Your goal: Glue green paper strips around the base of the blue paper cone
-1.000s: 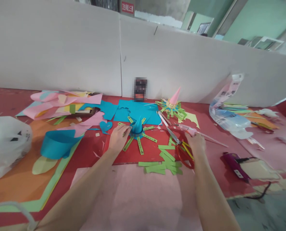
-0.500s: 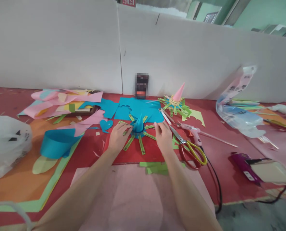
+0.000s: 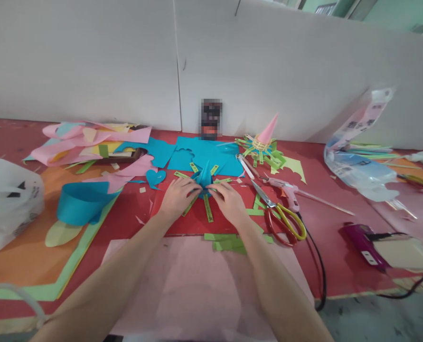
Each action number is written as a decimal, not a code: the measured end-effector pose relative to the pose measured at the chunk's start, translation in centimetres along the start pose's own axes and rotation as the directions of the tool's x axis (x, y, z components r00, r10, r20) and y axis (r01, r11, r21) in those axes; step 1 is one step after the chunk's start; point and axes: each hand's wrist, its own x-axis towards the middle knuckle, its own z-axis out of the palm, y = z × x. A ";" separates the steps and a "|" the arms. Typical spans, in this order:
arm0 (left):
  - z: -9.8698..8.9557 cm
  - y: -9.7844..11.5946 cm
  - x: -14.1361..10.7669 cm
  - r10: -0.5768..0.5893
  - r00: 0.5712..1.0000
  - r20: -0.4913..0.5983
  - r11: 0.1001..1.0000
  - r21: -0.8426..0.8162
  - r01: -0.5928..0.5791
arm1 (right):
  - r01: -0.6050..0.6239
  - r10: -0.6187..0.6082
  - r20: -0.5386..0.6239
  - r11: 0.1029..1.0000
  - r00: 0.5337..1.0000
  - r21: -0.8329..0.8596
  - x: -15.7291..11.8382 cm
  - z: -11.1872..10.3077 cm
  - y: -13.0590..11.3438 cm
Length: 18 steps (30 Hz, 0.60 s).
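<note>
A blue paper cone [image 3: 204,175] stands upright with a blue paper band round its foot. Light-green strips with dark print, such as the front paper strip [image 3: 208,209], fan out from beneath it over a red board [image 3: 175,227]. My left hand [image 3: 180,195] is closed, thumb and fingers pinching at the near left of the cone's base. From the right, my right hand [image 3: 230,198] pinches at the same base, its fingertips close to the left ones. Exactly which layer of paper lies between the fingertips is hidden.
Scissors [image 3: 278,213] and a pink glue gun [image 3: 286,190] with a black cord lie on the right. A pink cone piece [image 3: 267,133] stands behind them. Leftward are a blue paper loop [image 3: 79,204], a white plastic bag [image 3: 12,204] and paper scraps [image 3: 90,142]. A white partition [image 3: 90,61] rises behind.
My right hand has moved left from beside the strips to the cone's base. My left hand has shifted right to the base too. The camera view has tilted slightly down.
</note>
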 end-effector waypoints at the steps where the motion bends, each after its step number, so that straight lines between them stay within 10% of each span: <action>1: 0.1 0.0 0.0 0.008 1.000 0.007 1.000 0.002 -0.008 | 0.002 -0.002 -0.001 1.000 1.000 -0.001 0.0 0.0 0.0; 18: 0.5 -0.1 0.1 0.038 0.996 0.085 0.999 0.000 -0.038 | 0.043 -0.041 0.017 0.991 0.999 -0.129 0.2 0.6 1.0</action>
